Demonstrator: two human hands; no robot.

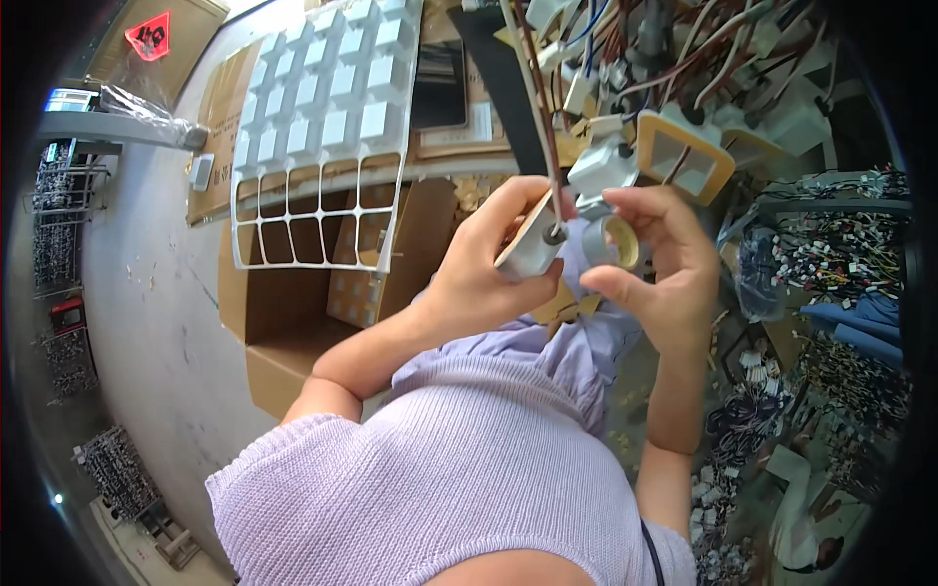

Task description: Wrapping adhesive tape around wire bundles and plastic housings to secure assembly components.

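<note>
My left hand (pixel 484 249) is closed round a small white plastic housing (pixel 531 258), its fingers behind and its thumb below. A brown and white cable (pixel 540 107) runs up from a dark grommet on the housing. In my right hand (pixel 674 259) is a roll of grey tape (pixel 598 241) with a yellowish core, held between thumb and fingers close beside the housing. Whether a strip of tape reaches the housing, I cannot tell. Behind both hands hang more white housings (pixel 603 171), one with a tan-edged square plate (pixel 684 156), on bundled wires.
At the far left a white moulded sheet of square blocks (pixel 342 83) overhangs an open cardboard box (pixel 269 366). A dark flat device (pixel 440 86) lies beside the sheet. Wire bundles (pixel 840 259) heap up on the right, and another person (pixel 796 518) shows at lower right.
</note>
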